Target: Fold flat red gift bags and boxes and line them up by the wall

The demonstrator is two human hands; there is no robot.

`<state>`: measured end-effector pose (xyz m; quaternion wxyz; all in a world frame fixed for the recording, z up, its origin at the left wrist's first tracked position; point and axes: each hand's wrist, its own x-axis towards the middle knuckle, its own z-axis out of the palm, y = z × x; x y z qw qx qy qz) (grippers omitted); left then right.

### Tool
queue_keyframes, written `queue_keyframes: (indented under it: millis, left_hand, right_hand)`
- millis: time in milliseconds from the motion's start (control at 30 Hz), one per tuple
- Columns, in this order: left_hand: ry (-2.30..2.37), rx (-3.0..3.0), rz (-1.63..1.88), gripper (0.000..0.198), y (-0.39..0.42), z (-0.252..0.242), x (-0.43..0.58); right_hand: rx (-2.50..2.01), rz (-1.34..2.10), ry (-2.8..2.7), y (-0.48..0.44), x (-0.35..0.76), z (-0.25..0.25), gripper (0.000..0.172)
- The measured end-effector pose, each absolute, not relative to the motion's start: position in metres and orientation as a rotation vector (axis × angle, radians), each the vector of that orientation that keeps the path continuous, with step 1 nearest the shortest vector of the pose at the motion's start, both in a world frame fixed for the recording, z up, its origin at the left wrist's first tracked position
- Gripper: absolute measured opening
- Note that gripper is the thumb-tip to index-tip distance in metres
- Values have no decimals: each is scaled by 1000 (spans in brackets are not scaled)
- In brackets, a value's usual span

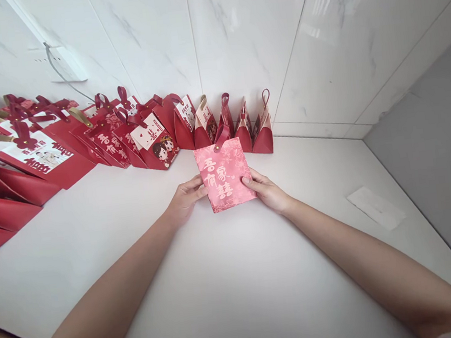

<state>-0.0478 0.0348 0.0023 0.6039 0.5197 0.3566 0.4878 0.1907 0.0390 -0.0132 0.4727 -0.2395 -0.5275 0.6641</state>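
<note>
Between my two hands is a pink gift bag with pale Chinese characters, a flower pattern and a dark red strap handle at its top. My left hand grips its left edge, thumb on the front. On the opposite edge, my right hand pinches the bag in the same way, its thumb pressed on the printed face. The fingers behind the bag are hidden. Just beyond it, a row of small red gift bags stands by the wall. One red bag with two cartoon figures is left of the pink one.
Many more red gift bags crowd the left side of the white table. A flat white paper or packet lies at the right. Behind is a marbled tile wall with a socket and a grey cable.
</note>
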Motion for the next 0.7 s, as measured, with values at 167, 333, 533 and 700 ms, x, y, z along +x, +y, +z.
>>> queue_keyframes:
  millis: [167, 333, 533, 700]
  left_hand:
    - [790, 1262, 1074, 45, 33, 5, -47]
    - [774, 1244, 1126, 51, 31, 6, -40]
    - [769, 1285, 1166, 57, 27, 12, -33]
    - [799, 1312, 1202, 56, 28, 11, -37]
  right_hand:
    - [-611, 1607, -1259, 42, 192, -13, 48]
    - [-633, 1574, -1247, 43, 191, -13, 48]
    - [-620, 1545, -1249, 44, 192, -13, 48]
    - [-632, 1528, -1288, 42, 194, -10, 53]
